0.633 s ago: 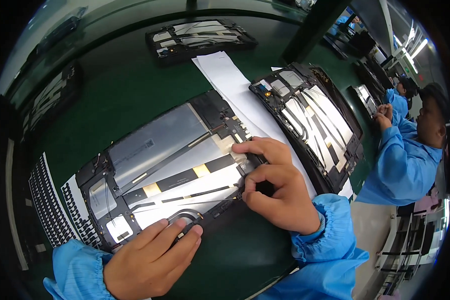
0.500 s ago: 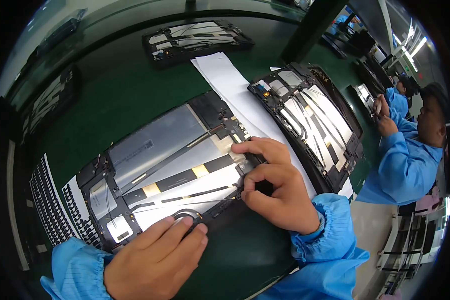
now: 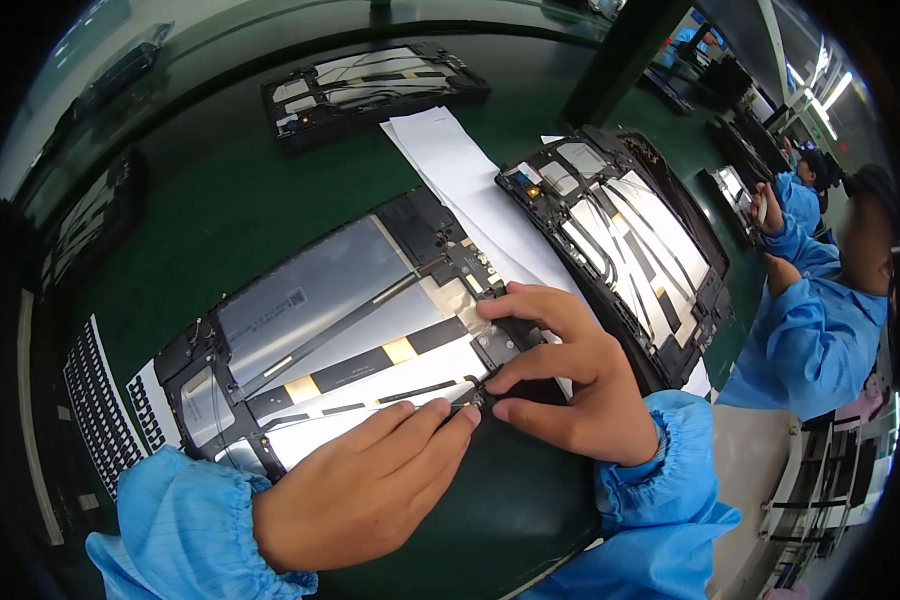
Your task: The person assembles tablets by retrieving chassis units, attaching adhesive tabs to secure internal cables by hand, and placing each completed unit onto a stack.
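Green mat [image 3: 220, 210] covered the bench, and on it, at frame centre, lay the opened tablet chassis [image 3: 340, 340], back panel off, long axis running from 8 o'clock to 2 o'clock. Silver battery cells [image 3: 310, 295] filled its upper half; black flat cables with yellow tape patches crossed the lower half.

Left hand [image 3: 360, 490] entered from 7 o'clock in a blue cuffed sleeve [image 3: 185, 525]. Fingers lay extended and close together, tips pressed on the chassis's lower edge at a thin black cable [image 3: 420, 392]. Nothing was enclosed in the palm; the hand was flat, not gripping.

Right hand [image 3: 570, 385] entered from 5 o'clock. Index finger and thumb were curled narrow, pinching at a small black part on the chassis's right-hand corner [image 3: 495, 345]; what sat between the tips could not be told. The two hands' fingertips lay just beside each other.

White paper sheet [image 3: 470, 190] ran under the chassis toward 12 o'clock. At 2 o'clock, a second open chassis [image 3: 620, 240] lay touching the paper. At 12 o'clock, a third one [image 3: 370, 90] sat well apart. Sheets of small black adhesive pads [image 3: 105, 410] lay at 8 o'clock, just beside the first chassis.

At 3 o'clock a co-worker in a blue smock [image 3: 820, 340] stood at the bench edge.
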The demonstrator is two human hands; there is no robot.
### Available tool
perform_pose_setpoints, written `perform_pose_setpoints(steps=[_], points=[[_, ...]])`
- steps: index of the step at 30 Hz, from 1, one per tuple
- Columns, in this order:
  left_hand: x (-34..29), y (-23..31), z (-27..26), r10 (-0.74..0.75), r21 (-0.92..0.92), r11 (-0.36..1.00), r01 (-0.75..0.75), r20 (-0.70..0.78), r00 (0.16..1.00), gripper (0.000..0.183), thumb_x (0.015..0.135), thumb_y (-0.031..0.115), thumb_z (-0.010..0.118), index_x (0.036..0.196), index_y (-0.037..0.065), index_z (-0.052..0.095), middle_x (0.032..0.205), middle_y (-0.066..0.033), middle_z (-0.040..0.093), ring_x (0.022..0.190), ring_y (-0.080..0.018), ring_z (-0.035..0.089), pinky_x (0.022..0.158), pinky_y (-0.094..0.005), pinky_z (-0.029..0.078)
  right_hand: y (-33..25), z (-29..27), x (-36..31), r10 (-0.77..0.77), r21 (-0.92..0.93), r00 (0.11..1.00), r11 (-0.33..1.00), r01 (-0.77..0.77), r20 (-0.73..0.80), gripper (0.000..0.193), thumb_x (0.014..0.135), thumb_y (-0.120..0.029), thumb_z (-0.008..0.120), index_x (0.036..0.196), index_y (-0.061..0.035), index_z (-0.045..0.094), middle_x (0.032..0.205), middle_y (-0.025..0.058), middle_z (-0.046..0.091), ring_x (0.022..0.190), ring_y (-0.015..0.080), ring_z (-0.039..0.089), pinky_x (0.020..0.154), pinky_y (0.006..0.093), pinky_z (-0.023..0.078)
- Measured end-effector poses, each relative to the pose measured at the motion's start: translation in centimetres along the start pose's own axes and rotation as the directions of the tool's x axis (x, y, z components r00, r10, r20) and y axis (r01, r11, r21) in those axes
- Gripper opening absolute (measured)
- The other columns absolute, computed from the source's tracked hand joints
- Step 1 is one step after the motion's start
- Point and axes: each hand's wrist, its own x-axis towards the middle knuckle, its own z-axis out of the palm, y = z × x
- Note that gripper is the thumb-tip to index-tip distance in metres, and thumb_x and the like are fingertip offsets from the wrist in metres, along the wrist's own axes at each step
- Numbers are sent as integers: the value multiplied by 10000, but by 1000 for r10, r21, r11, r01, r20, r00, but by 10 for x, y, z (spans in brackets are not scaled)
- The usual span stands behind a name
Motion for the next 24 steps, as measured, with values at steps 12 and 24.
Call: perform_pose_setpoints(steps=[12,24], points=[[0,7,-5,-87,-78,993,85,-25,996,407,668,60,606,1048,-76,551,1141,-168,525,1042,-293,515,865,-380,425,-8,13,3,-339,-393,940,860,326,38,99,532,51,622,560,-29,572,1053,75,575,1038,315,451,846,387,369],[-64,58,-52,-566,-62,815,576,-296,769,610,637,72,654,1191,-59,435,1192,-252,446,1132,-413,414,959,-453,316,23,-9,-13,-249,-407,932,905,126,-264,242,697,-106,660,905,6,608,1037,142,555,976,279,517,854,343,401]])
